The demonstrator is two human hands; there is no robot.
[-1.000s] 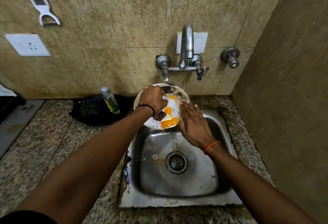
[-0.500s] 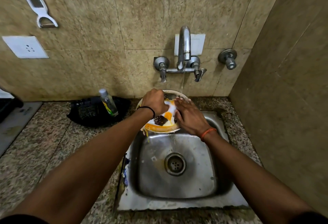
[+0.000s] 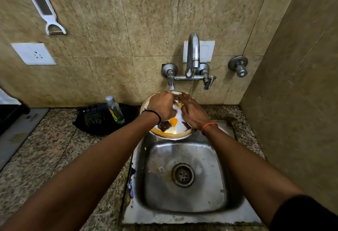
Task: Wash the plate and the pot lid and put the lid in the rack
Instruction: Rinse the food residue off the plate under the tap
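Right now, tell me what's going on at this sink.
A person is washing a dirty plate over the far edge of the steel sink. The left hand grips the plate's far rim while the right hand rubs its orange-stained face. A thin stream runs from the tap. No pot lid or rack is in view.

One plate [image 3: 172, 130] — two hands — one sink [image 3: 184, 218], one bottle [image 3: 115, 110].

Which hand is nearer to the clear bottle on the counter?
Left. The left hand grips the plate rim, closer to the clear bottle; the right hand lies farther right.
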